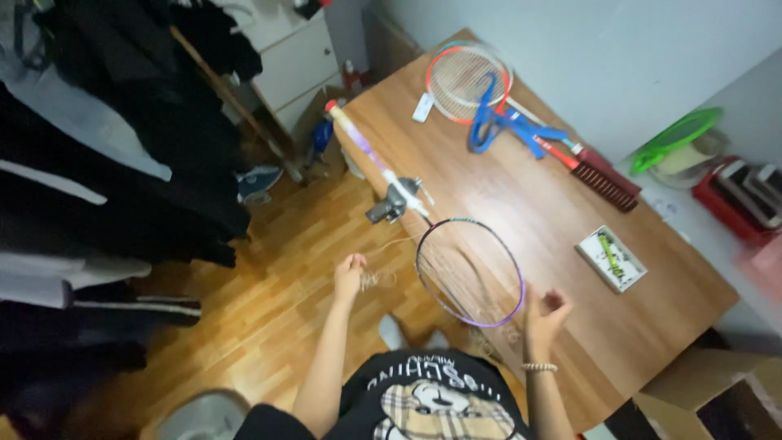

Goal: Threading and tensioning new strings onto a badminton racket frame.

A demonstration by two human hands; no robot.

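A badminton racket with a purple-black frame (470, 271) lies over the near edge of the wooden table (562, 204), its head sticking out toward me and a grey clamp (391, 204) on its shaft. My left hand (350, 275) is raised left of the racket head, fingers pinched on a loose pale string (379, 279) that curls beside it. At the racket head's right rim, my right hand (544, 314), with a bead bracelet on the wrist, has its fingers curled; a thin string may be in it, too faint to tell.
A red-rimmed racket (468, 81), blue-handled pliers (505, 122) and a dark red brush (604, 183) lie at the table's far end. A small white-green packet (611, 258) sits right. Dark clothes (106, 163) hang on the left; white drawers (289, 61) stand behind. A cardboard box (700, 391) stands low right.
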